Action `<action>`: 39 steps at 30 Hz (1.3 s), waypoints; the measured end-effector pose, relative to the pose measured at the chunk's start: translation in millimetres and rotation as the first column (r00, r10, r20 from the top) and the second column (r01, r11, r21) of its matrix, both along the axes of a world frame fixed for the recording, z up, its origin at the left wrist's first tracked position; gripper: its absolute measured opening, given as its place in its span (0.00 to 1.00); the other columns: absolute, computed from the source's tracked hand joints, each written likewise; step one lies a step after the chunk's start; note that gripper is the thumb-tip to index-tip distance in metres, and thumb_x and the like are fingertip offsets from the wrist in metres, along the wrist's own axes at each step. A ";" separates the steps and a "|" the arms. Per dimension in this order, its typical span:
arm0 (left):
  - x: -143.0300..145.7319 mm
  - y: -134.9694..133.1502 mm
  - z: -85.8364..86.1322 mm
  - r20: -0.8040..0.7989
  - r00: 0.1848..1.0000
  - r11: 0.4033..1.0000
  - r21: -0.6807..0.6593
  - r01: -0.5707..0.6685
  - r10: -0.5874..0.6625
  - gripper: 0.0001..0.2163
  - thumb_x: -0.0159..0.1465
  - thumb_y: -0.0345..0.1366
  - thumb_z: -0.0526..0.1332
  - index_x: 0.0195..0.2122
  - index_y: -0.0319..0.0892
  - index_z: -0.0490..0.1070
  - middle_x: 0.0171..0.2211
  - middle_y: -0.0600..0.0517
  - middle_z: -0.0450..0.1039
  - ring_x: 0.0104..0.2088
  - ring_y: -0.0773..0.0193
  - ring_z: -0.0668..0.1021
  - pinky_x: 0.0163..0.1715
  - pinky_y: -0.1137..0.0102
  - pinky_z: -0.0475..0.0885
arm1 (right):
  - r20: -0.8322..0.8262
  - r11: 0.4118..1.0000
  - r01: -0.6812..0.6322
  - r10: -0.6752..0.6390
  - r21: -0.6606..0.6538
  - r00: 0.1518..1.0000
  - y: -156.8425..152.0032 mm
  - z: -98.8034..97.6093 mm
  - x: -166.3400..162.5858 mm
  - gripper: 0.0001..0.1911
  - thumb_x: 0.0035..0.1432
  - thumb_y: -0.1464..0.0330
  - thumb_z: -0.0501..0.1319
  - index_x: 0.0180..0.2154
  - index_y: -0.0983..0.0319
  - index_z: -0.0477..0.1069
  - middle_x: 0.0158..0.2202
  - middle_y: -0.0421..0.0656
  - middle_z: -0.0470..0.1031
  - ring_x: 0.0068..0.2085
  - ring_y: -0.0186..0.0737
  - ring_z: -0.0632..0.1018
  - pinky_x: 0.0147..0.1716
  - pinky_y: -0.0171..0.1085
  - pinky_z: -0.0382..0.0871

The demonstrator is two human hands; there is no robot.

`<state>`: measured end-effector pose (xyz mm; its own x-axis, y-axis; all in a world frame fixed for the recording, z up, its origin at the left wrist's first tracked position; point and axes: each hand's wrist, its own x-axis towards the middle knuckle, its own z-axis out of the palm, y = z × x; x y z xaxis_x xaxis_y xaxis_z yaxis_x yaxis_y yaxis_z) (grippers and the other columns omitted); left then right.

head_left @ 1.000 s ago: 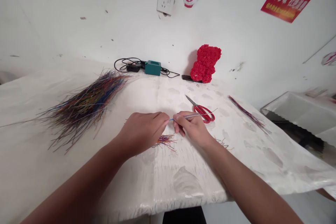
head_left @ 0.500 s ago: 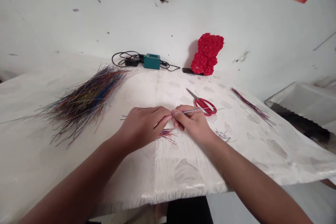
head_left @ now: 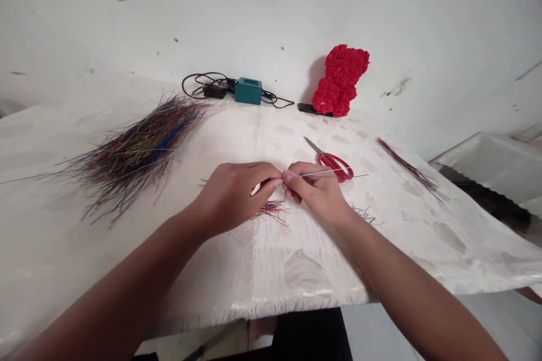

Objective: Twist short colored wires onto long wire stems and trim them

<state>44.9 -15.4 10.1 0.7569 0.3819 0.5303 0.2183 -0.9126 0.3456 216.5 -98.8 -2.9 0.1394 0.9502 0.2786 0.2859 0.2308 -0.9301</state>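
Over the middle of the table, my left hand (head_left: 237,192) and my right hand (head_left: 315,189) meet at their fingertips. Thin wires (head_left: 315,173) run out from my right hand's pinch toward the right, above the scissors' handles. My left thumb and forefinger pinch at the near end of these wires; the exact tips are hidden by the fingers. Below my hands lies a small pile of short coloured wires (head_left: 273,210). Red-handled scissors (head_left: 334,163) rest just behind my right hand, points toward the back left.
A large bundle of coloured wires (head_left: 144,152) lies on the left, a slim bundle (head_left: 409,168) on the right. Wire scraps (head_left: 363,214) are by my right wrist. At the back stand a teal box (head_left: 248,91) with black cables and a red flower figure (head_left: 341,82) beside a dark flat object.
The view has shifted slightly, so the whole scene sits a bit higher and to the right. My hands stay joined at the fingertips, and the wires in my right hand appear more fanned out.
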 end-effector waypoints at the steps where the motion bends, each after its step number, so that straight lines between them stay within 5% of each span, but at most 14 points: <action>1: -0.3 0.0 0.5 0.003 1.000 1.000 0.002 0.005 -0.005 0.08 0.68 0.33 0.56 0.35 0.42 0.74 0.31 0.59 0.78 0.27 0.74 0.71 0.29 0.74 0.63 | -0.006 1.000 0.011 -0.011 -0.002 1.000 0.1 0.2 0.1 0.16 0.61 0.62 0.62 0.23 0.63 0.70 0.21 0.39 0.71 0.21 0.29 0.67 0.20 0.33 0.60; 7: -2.2 0.8 1.3 0.003 1.000 1.000 0.026 0.000 0.000 0.08 0.67 0.32 0.56 0.36 0.44 0.74 0.32 0.59 0.77 0.28 0.72 0.72 0.30 0.73 0.64 | -0.059 0.999 0.036 -0.036 -0.002 0.998 1.2 2.5 0.6 0.14 0.59 0.62 0.64 0.25 0.62 0.70 0.21 0.38 0.72 0.20 0.29 0.67 0.20 0.33 0.60; 19: -0.8 -4.0 8.6 0.093 0.995 0.978 -0.205 0.048 -0.030 0.05 0.65 0.31 0.60 0.33 0.43 0.75 0.27 0.59 0.74 0.26 0.74 0.71 0.28 0.77 0.65 | -0.081 1.000 -0.018 0.020 0.026 0.996 -0.6 2.9 0.5 0.14 0.59 0.62 0.65 0.25 0.63 0.72 0.22 0.39 0.73 0.20 0.29 0.67 0.20 0.33 0.59; 27: -3.1 -1.2 9.9 0.078 0.997 0.997 -0.083 0.003 0.003 0.06 0.66 0.30 0.58 0.33 0.42 0.73 0.27 0.59 0.73 0.24 0.74 0.69 0.28 0.77 0.64 | -0.148 0.994 -0.105 0.109 0.036 0.983 -1.5 5.3 3.1 0.12 0.61 0.62 0.59 0.28 0.61 0.71 0.26 0.39 0.75 0.20 0.28 0.68 0.20 0.34 0.61; 31: -4.7 -0.6 10.4 0.085 0.996 0.999 -0.048 -0.025 0.029 0.05 0.66 0.30 0.58 0.34 0.42 0.72 0.27 0.58 0.74 0.24 0.74 0.69 0.28 0.76 0.64 | -0.145 0.989 -0.150 0.151 0.017 0.978 -2.2 3.1 7.5 0.06 0.55 0.71 0.60 0.35 0.60 0.74 0.26 0.38 0.73 0.21 0.30 0.68 0.20 0.34 0.62; 36: -6.4 0.1 12.8 0.134 0.989 0.998 -0.034 -0.056 0.060 0.05 0.66 0.30 0.57 0.33 0.42 0.71 0.26 0.57 0.73 0.23 0.73 0.69 0.25 0.75 0.63 | 0.033 0.999 -0.034 0.034 0.013 0.999 0.6 -2.4 12.8 0.10 0.52 0.75 0.57 0.35 0.62 0.75 0.31 0.41 0.72 0.28 0.33 0.71 0.25 0.35 0.64; 39: -8.0 2.4 12.7 0.151 0.986 0.997 0.025 -0.077 0.073 0.06 0.67 0.31 0.56 0.34 0.41 0.70 0.27 0.57 0.73 0.24 0.72 0.69 0.26 0.74 0.63 | 0.078 0.994 0.108 -0.109 0.022 0.991 5.5 -3.9 17.4 0.07 0.56 0.71 0.57 0.34 0.62 0.74 0.30 0.40 0.71 0.25 0.31 0.69 0.23 0.35 0.63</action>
